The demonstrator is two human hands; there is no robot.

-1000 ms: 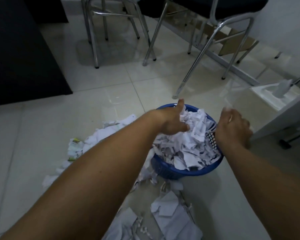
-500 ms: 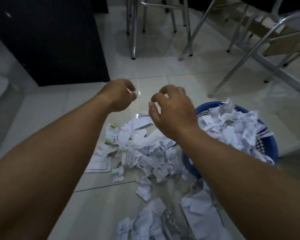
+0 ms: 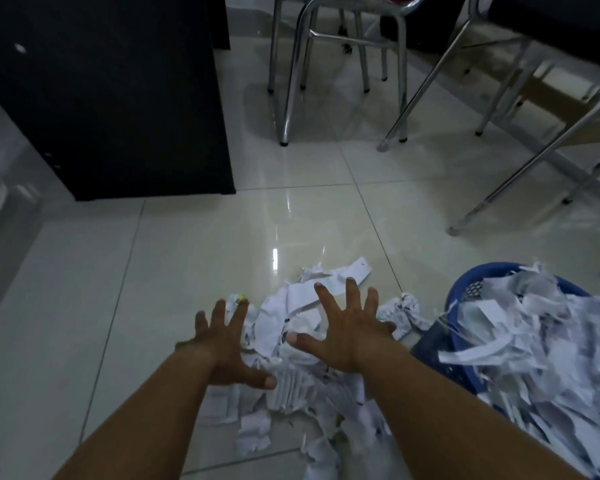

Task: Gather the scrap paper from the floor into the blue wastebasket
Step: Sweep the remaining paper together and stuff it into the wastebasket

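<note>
Swinging back from the overfull blue plastic wastebasket (image 3: 430,348), I now have my left hand (image 3: 222,344) and right hand (image 3: 347,327) splayed wide, empty, over the torn white scrap paper (image 3: 288,386) littering the glossy tiled floor (image 3: 222,237); another scoop looks due.

Scrap paper (image 3: 281,317), blue wastebasket (image 3: 456,296) on floor (image 3: 187,271)

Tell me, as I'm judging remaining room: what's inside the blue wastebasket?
Torn white scrap paper heaps above the rim of the blue wastebasket and spills over; it hides anything deeper.
</note>
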